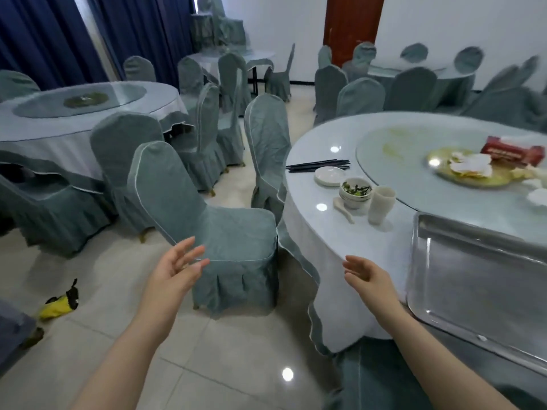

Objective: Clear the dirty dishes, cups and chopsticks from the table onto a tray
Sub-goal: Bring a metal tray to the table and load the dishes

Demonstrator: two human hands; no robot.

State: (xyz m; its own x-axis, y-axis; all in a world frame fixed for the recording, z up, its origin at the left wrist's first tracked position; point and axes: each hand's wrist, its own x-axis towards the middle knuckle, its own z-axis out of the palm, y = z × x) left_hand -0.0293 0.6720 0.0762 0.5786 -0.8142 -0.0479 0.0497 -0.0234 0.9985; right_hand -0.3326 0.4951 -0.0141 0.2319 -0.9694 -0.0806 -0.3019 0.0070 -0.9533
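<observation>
Now both hands, left [177,269] and right [367,275], hang spread and empty; best lift the chopsticks [318,165] together toward the tray [429,232], lower right.

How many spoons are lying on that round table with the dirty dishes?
1: a white ceramic spoon lies on the table left of the stacked white bowls, near the table's edge. Others may hide among the blurred dishes farther right.

Black chopsticks [318,165], white saucer [329,176], silver tray [473,279], grey-green chair covers [207,220], red box [512,150]
</observation>
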